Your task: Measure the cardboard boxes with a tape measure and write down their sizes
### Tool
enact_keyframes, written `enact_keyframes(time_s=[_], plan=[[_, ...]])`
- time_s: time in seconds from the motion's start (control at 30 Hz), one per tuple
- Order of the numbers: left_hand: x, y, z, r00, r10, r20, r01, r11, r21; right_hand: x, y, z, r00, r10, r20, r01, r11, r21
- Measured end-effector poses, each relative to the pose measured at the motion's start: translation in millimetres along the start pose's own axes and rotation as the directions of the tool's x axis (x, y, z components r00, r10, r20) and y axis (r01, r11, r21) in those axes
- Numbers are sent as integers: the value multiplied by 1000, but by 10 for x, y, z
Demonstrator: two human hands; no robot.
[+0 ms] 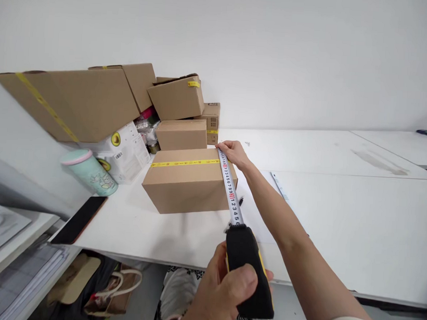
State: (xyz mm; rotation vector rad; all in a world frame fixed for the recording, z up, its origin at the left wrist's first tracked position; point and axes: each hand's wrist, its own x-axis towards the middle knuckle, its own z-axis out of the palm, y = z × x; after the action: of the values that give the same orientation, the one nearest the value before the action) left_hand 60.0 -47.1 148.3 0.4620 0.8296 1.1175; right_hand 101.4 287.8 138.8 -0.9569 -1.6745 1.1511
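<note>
A cardboard box [188, 192] with yellow printed tape across its top sits in front of me on the table. My left hand [223, 288] grips the black and yellow case of a tape measure [248, 273], thumb pressed on its side. The metal blade [228, 185] is drawn out and runs along the right end of the box top. At the box's far right corner my right hand [236, 153] pinches the blade's end, which its fingers partly hide. A pen [241, 200] lies partly hidden beside the box, on what looks like white paper.
More cardboard boxes [177, 97] are stacked against the wall behind. At left stand a mint-green tumbler [90, 171], a white avocado-print carton [127, 157] and a dark flat object [79, 219]. A ruler-like strip [280, 186] lies right of the box. Bags [113, 294] sit under the table.
</note>
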Motion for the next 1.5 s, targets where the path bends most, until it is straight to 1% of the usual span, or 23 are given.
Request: enact_keyframes(time_s=[0.1,0.23,0.47,0.63,0.73,0.83,0.93,1.07,1.17,1.33,1.43,1.5], plan=[[-10,4,-7,1000,11,13,-11,1000,1,-20,-17,10,1000,19,-9,-19,1000,19],[-23,11,-5,1000,19,14,-19,1000,-15,-44,-34,12,1000,11,-19,-11,1000,12],[88,-143,-36,999,54,-6,-54,997,-62,-24,-13,12,999,15,-29,-15,1000,7],[8,-78,-15,1000,21,-18,-21,1000,-17,-16,10,16,999,10,-30,-10,1000,-2],[25,-112,-45,998,24,-62,-23,1000,15,-26,8,16,999,22,-33,-22,1000,1],[99,-206,-91,989,82,-121,-78,996,37,-19,13,7,999,11,-35,-12,1000,-15],[128,-259,-111,985,110,-133,-104,993,46,14,31,-5,999,-12,-33,9,997,-80],[74,-246,-98,988,103,-119,-93,992,80,53,49,-9,999,-20,-29,17,992,-122],[35,-236,-69,986,132,-100,-121,987,105,45,34,-7,999,-20,-31,16,992,-123],[16,-242,-10,988,123,-93,-115,989,88,0,-7,-1,999,-15,-33,11,993,-114],[1,-217,-37,986,139,-94,-128,985,120,-22,-28,-5,999,-5,-48,0,995,-103],[-16,-167,-92,978,187,-95,-169,971,171,-56,-68,-38,997,-3,-76,-4,996,-91]])
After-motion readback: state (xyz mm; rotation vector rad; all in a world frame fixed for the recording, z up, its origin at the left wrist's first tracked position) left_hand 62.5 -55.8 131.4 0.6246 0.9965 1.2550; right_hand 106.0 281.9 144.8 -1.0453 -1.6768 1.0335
